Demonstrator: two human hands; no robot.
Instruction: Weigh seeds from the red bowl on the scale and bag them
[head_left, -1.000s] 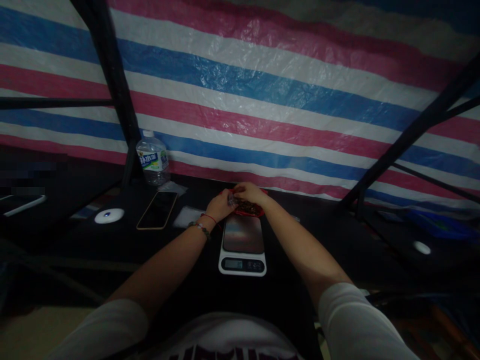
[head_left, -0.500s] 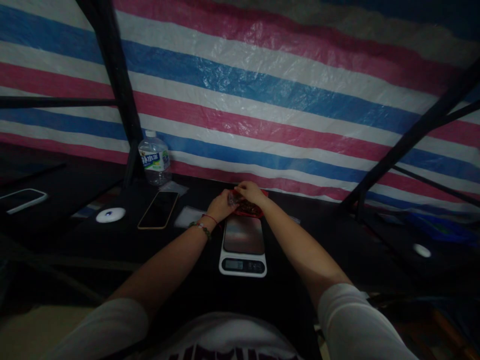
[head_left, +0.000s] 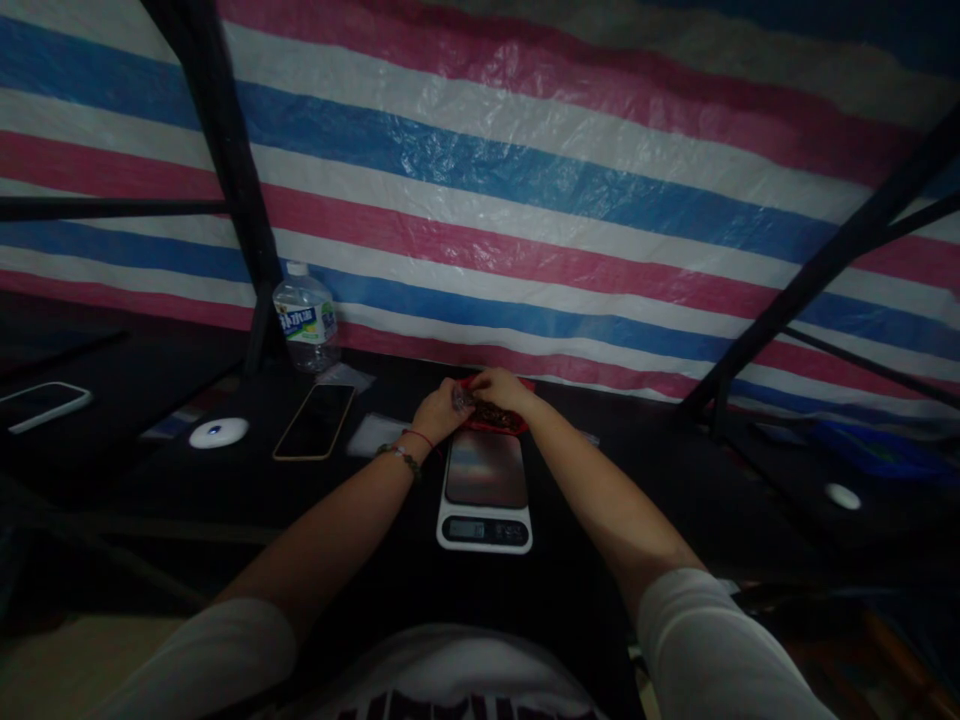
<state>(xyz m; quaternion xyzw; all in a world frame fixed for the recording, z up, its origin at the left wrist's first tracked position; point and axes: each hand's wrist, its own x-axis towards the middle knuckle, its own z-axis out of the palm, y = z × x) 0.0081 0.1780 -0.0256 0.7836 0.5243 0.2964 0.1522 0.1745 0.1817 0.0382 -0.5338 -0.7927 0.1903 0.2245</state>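
Both my hands meet over a red tray (head_left: 501,422) of dark small pieces, just beyond a white kitchen scale (head_left: 485,492) on the black table. My left hand (head_left: 438,412) is closed in a pinch, holding a small clear bag (head_left: 460,399) at the tray's left rim. My right hand (head_left: 500,388) hovers over the tray, fingers pinched against the bag's mouth; what they hold is too small to make out. The scale's steel platform carries nothing.
A water bottle (head_left: 304,318) stands at the back left beside a black frame post (head_left: 225,160). A phone (head_left: 314,421), a white round puck (head_left: 218,432) and a flat clear bag (head_left: 375,433) lie left of the scale. Another phone (head_left: 43,405) lies far left. A striped tarp hangs behind.
Almost nothing differs: both hands stay at the tray, with only slight finger movement at the small bag.
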